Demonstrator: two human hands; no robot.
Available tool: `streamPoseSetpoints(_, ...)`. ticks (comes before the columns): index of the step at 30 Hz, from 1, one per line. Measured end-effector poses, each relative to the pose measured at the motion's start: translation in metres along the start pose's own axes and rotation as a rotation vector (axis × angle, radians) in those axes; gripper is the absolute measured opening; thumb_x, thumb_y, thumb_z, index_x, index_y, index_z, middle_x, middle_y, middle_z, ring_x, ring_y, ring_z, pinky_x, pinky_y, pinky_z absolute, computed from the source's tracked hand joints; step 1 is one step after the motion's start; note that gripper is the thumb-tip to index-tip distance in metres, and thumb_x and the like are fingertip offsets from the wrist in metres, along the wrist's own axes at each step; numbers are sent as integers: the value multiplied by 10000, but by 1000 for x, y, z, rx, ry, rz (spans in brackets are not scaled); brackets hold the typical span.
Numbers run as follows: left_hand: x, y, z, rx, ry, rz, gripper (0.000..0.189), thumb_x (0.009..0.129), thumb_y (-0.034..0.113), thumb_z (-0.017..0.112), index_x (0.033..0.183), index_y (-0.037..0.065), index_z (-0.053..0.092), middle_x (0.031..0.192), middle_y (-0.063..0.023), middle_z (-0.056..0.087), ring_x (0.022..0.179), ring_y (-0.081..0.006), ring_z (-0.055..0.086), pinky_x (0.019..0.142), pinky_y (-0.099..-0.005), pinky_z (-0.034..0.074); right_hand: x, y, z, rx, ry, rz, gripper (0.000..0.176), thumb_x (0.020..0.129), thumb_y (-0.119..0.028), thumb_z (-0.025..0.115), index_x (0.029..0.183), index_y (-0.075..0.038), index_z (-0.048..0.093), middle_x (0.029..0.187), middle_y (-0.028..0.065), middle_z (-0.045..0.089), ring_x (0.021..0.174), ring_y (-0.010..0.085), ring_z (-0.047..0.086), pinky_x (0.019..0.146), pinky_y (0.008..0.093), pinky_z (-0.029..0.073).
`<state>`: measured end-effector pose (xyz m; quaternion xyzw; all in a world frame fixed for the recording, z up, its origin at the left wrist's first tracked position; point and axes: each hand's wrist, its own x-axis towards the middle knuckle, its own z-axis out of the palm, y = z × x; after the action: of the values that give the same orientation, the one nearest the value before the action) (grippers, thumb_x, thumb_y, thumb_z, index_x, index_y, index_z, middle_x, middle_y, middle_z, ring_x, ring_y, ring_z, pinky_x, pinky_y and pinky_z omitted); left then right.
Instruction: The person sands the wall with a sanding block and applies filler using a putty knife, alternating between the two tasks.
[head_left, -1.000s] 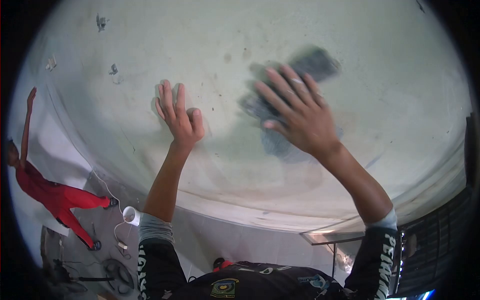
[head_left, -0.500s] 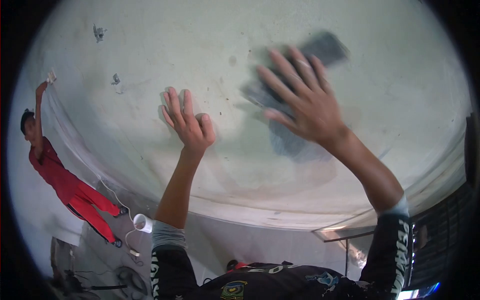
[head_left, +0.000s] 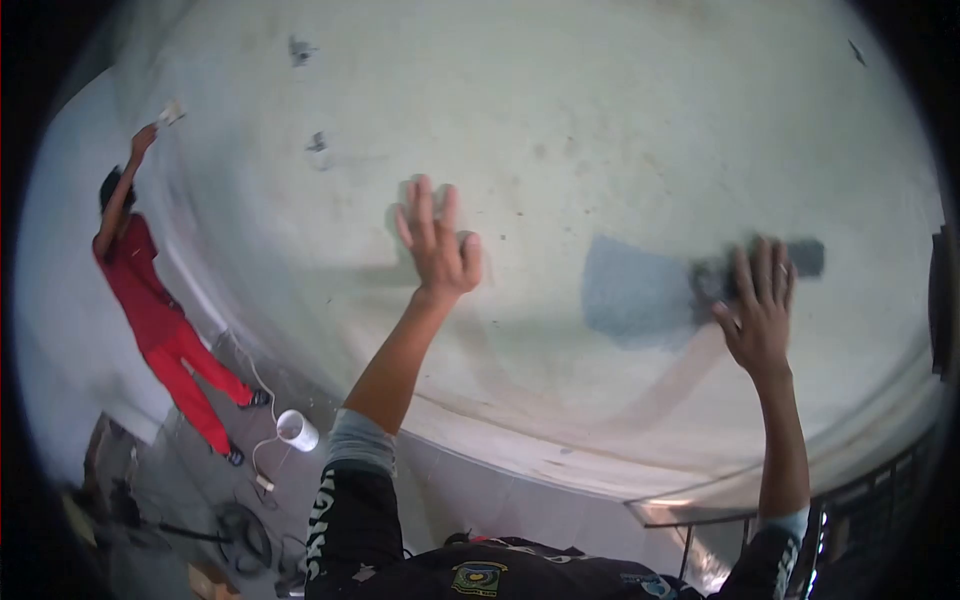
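Observation:
My left hand [head_left: 437, 245] rests with spread fingers against the pale green wall [head_left: 560, 110], holding nothing. Farther right, my right hand [head_left: 765, 320] presses a dark grey strip of sandpaper [head_left: 806, 259] flat to the wall under its fingers. Part of the sandpaper is hidden by the hand, and its left end is blurred. Just left of it, a blue-grey patch [head_left: 635, 295] shows on the wall. Small dark specks dot the surface between my hands.
A person in red [head_left: 130, 275] stands at the left, one raised hand holding a pale brush or pad [head_left: 171, 112] at the wall. A white bucket [head_left: 298, 430] and a cable [head_left: 258, 375] are on the floor. Two damaged spots [head_left: 300, 50] mark the wall. A metal railing [head_left: 870, 500] is lower right.
My right hand has moved right and down with the sandpaper, uncovering more of the blue-grey patch. My view has shifted; the left hand stays spread on the wall.

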<state>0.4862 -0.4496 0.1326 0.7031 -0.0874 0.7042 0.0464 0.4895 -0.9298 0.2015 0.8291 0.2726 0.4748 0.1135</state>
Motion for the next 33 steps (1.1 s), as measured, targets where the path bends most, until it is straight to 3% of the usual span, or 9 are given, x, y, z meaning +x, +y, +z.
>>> streamPoseSetpoints(5,3,26,2,50,-164,-103,744,1020,373,426,1595,-65,249,1668,-344,128,1552,-528,79,1198,-665,9,-23,6,12,-52,5,30,818,1011,-638,434,1618,-102,323,1690,241,183,1569,466,93,1239,637,85)
streamPoseSetpoints(7,31,72,18,-4,-81,-372,841,999,374,457,1602,-105,119,1663,-377,-26,1525,-589,-69,1167,-719,-52,-21,5,15,-77,35,46,819,1019,-650,400,1620,-100,317,1688,244,182,1571,459,85,1243,629,72)
streamPoseSetpoints(9,68,110,25,15,-176,-337,900,979,376,487,1588,-133,63,1643,-399,-101,1484,-640,-145,1126,-772,-75,-23,-4,21,-29,55,105,813,1025,-642,398,1625,-101,304,1691,243,170,1572,457,77,1243,627,67)
streamPoseSetpoints(14,157,189,47,10,-175,-79,890,972,403,504,1599,-96,115,1644,-405,-27,1486,-655,-80,1110,-802,-47,-26,-19,31,115,165,264,815,1037,-627,403,1650,-118,235,1702,238,133,1576,451,45,1245,611,53)
streamPoseSetpoints(19,167,216,60,-43,-98,33,840,957,404,523,1615,-19,216,1669,-356,60,1518,-608,22,1136,-784,16,-29,-24,29,167,154,310,807,1037,-625,412,1653,-134,238,1710,225,123,1580,443,34,1241,607,50)
streamPoseSetpoints(23,115,206,51,-82,-170,96,786,950,371,540,1618,49,281,1673,-335,104,1539,-562,50,1154,-762,23,-28,-23,31,198,165,284,809,1033,-620,429,1653,-136,239,1710,224,126,1580,442,35,1239,608,34)
streamPoseSetpoints(26,47,197,36,-53,-351,75,728,945,342,568,1599,99,356,1662,-341,138,1536,-559,85,1165,-748,17,-30,-25,33,197,184,281,827,1024,-620,453,1650,-123,243,1707,232,129,1579,446,35,1238,609,33)
streamPoseSetpoints(31,-140,156,-15,-118,-577,-19,670,943,363,624,1553,144,457,1670,-306,166,1536,-541,121,1169,-742,104,-31,-26,34,227,173,303,839,1027,-612,448,1652,-104,213,1704,245,116,1575,460,26,1236,621,22)
streamPoseSetpoints(33,-217,144,-76,-45,-999,-188,793,924,349,653,1618,155,324,1671,-317,140,1520,-554,168,1202,-674,163,-33,-24,36,216,160,326,859,1029,-618,430,1651,-78,186,1703,254,98,1575,463,14,1234,626,12)
